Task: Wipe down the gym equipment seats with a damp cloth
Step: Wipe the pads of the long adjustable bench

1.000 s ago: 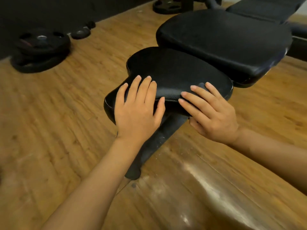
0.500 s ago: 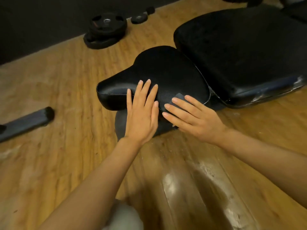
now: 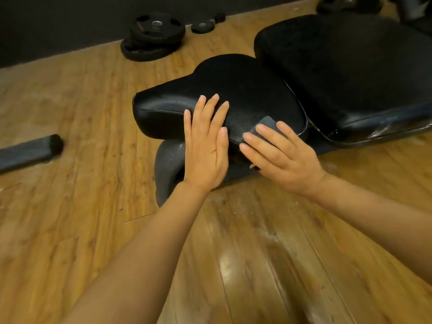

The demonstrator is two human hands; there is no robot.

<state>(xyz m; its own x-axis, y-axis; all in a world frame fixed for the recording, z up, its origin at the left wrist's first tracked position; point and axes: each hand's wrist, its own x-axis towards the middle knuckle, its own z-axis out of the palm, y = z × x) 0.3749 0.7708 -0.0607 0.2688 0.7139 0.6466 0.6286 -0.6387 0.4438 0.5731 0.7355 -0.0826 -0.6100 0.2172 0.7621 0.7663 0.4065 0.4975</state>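
A black padded bench seat [image 3: 236,90] sits low over the wood floor, with a larger black back pad [image 3: 350,73] right behind it. My left hand [image 3: 205,146] lies flat on the seat's near edge, fingers together and straight, holding nothing. My right hand [image 3: 280,157] presses a small dark grey cloth [image 3: 266,123] flat against the seat's near right edge; only a corner of the cloth shows beyond my fingertips.
A grey foam roller pad [image 3: 168,169] hangs under the seat. Black weight plates [image 3: 152,36] are stacked by the dark wall at the back left, with smaller plates [image 3: 203,25] beside them. A grey padded bar [image 3: 28,153] lies on the floor at left.
The view has swung left and nearer, so the bench sits more to the right. Both hands stay pressed on the seat's near edge; the cloth corner shows more under my right fingers.
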